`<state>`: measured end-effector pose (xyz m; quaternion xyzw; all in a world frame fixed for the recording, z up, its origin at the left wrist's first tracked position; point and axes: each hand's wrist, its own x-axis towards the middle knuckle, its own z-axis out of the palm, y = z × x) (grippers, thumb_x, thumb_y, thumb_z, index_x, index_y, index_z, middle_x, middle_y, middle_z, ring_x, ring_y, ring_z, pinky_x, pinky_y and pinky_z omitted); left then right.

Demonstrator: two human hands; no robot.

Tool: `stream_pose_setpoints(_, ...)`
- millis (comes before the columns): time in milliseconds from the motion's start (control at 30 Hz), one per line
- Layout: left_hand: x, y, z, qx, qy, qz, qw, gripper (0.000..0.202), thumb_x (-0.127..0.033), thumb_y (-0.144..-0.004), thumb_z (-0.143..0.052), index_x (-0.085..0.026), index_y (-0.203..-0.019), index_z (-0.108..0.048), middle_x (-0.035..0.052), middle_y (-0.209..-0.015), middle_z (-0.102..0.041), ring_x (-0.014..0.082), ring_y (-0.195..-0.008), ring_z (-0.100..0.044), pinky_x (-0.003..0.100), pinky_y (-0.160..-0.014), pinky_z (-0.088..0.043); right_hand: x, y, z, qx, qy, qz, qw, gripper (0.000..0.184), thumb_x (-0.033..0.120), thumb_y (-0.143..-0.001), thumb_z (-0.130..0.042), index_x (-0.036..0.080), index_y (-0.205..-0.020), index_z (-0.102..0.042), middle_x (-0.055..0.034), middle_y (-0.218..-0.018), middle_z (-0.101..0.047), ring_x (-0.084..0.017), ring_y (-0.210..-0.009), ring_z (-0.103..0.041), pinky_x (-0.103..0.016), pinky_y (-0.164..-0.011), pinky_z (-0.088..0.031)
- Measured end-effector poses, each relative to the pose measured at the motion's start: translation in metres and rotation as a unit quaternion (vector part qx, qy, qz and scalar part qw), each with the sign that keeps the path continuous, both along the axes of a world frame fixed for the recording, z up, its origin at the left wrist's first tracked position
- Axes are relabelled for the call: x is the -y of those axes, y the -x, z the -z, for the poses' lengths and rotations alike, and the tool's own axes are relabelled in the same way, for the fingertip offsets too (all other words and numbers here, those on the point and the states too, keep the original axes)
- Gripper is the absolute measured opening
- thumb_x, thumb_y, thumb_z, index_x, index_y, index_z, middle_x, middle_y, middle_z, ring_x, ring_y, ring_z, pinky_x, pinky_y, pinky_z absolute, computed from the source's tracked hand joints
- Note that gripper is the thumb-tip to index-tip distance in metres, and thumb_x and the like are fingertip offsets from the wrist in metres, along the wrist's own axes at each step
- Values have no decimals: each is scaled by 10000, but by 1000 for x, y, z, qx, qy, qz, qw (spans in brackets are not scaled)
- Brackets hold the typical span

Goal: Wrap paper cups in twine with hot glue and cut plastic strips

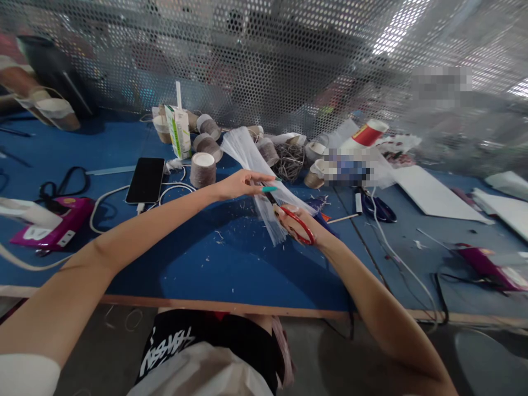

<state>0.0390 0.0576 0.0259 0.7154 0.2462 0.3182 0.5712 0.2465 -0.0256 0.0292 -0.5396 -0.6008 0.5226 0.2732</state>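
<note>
My left hand (pixel 241 184) reaches over a bundle of thin, translucent white strips (pixel 247 151). Its fingers are stretched out and apart, with teal tips (pixel 269 189) close to the scissor blades. A pair of red-handled scissors (pixel 303 228) is in my right hand (pixel 313 220), which is closed around the handles. The dark blades point up and left, across the strips. More strips hang down toward the table front, beside the scissors. Part of the bundle is hidden under my hands.
On the blue table (pixel 198 264) lie a phone (pixel 145 180) with a cable, yarn cones (pixel 203 170), a drink carton (pixel 179 132) and white sheets (pixel 439 192). Purple devices (pixel 70 220) sit at both sides. Dark-handled scissors (pixel 381 209) lie right. Perforated metal mesh (pixel 247 66) stands behind.
</note>
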Motion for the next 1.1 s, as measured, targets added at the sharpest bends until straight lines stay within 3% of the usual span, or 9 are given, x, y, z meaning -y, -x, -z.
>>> stream_pose_setpoints(100,0,1,-1,1,13,1,1000,480,-153,-741,-675,-121,-1216,-611,137,-1181,-667,146,-859,-672,308,-825,-548,0,-1,-1,3,10,-12,1000,402,542,-680,-671,225,-633,-429,60,-494,-404,-71,-411,-340,-226,-382,-251)
stream_pose_setpoints(300,5,2,-7,-10,42,-19,999,567,-82,-699,-679,-103,-1257,-577,169,-1257,-618,112,-703,-671,321,-755,-580,-5,-5,6,-4,11,-32,999,443,593,-660,-669,221,-630,-430,63,-487,-403,-63,-400,-331,-220,-374,-245)
stream_pose_setpoints(567,11,4,-13,-7,11,40,999,739,-87,-646,-707,-164,-1347,-487,174,-1435,-443,79,-654,-669,229,-647,-560,-1,-7,4,-40,-2,-62,997,407,584,-744,-634,215,-709,-467,57,-530,-438,-54,-402,-351,-214,-358,-286)
stream_pose_setpoints(700,13,4,-14,-3,15,56,998,756,-90,-645,-696,-178,-1362,-471,162,-1446,-432,83,-651,-678,215,-635,-556,4,-7,0,-48,12,-85,995,384,574,-809,-562,221,-730,-434,74,-512,-422,-51,-357,-329,-198,-306,-252)
stream_pose_setpoints(1100,11,3,-13,-16,-12,77,997,751,-151,-665,-722,-187,-1368,-461,172,-1467,-397,124,-682,-702,235,-618,-558,1,-7,8,-22,-24,-67,997,433,599,-762,-612,222,-665,-421,68,-478,-396,-56,-358,-335,-204,-313,-244)
